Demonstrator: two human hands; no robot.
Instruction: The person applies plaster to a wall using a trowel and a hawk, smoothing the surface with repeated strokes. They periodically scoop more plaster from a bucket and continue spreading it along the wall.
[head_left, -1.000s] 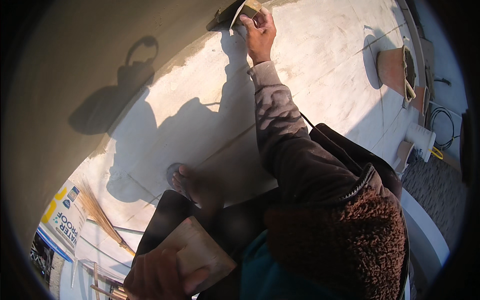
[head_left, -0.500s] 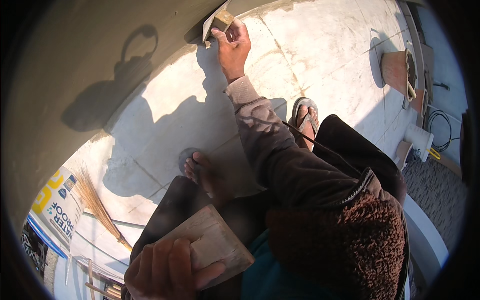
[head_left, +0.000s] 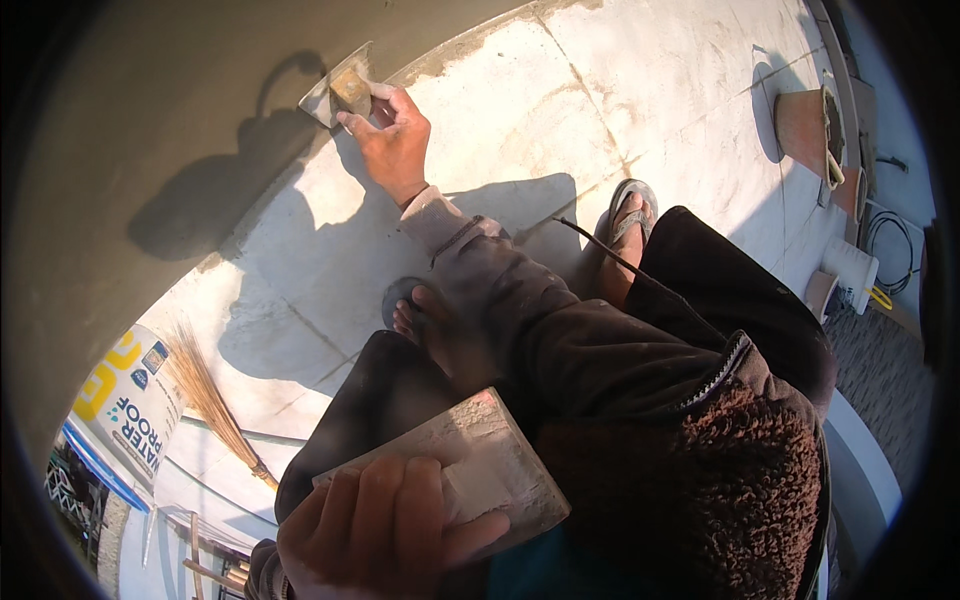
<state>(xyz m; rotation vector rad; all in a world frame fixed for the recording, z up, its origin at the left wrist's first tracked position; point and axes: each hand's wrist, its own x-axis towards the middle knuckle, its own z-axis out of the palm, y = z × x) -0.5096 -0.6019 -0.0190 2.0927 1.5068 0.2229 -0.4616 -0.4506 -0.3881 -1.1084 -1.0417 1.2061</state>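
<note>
Right hand: thumb and fingers pinching the block-shaped handle of a flat float; float located where the grey-brown wall meets the pale floor, tilted.
Left hand: fingers curled over a flat, plaster-smeared board, gripped before the body, above the lap.
Left side: straw broom, beside a white printed bucket with yellow marking.
Right side: terracotta-coloured pail, tilted in view; nearer, white pail with yellow handle.
</note>
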